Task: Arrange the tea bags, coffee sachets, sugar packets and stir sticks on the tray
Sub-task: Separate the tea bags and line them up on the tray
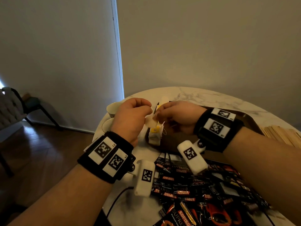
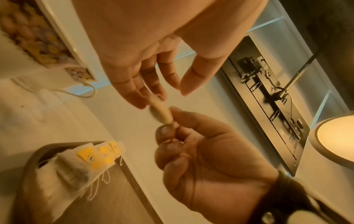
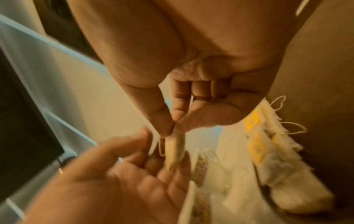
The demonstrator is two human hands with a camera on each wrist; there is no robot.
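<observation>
Table [image 1: 203, 97]: round, marble-topped; everything else is carried on it.
Tray [image 1: 249, 121]: dark, set at the far middle of the table; its rim is partly hidden by the right wrist.
Sachets [image 1: 192, 185]: a loose heap of black and red coffee sachets is spread over the near side of the table, below both wrists.
Sticks [image 1: 280, 134]: a bundle of pale wooden stir sticks is seen at the right edge, just beyond the right forearm.
Left hand [image 1: 132, 116]: held above the tray's left end. In the wrist views its fingers [image 2: 134, 97] are nearly straight and relaxed, with the tips touching the lower end of the held bag; nothing is curled round it.
Right hand [image 1: 177, 116]: raised opposite the left hand. The held bag's upper end is pinched between thumb and forefinger, the other fingers being curled in.
Stack [image 1: 154, 136]: a row of tea bags with yellow tags is stood on edge in the tray's left end, strings trailing out.
Cup [image 1: 112, 108]: pale, placed at the table's left edge, beyond the left hand.
Bag [image 1: 152, 122]: one tea bag is held between the two hands, above the stack and apart from it.
</observation>
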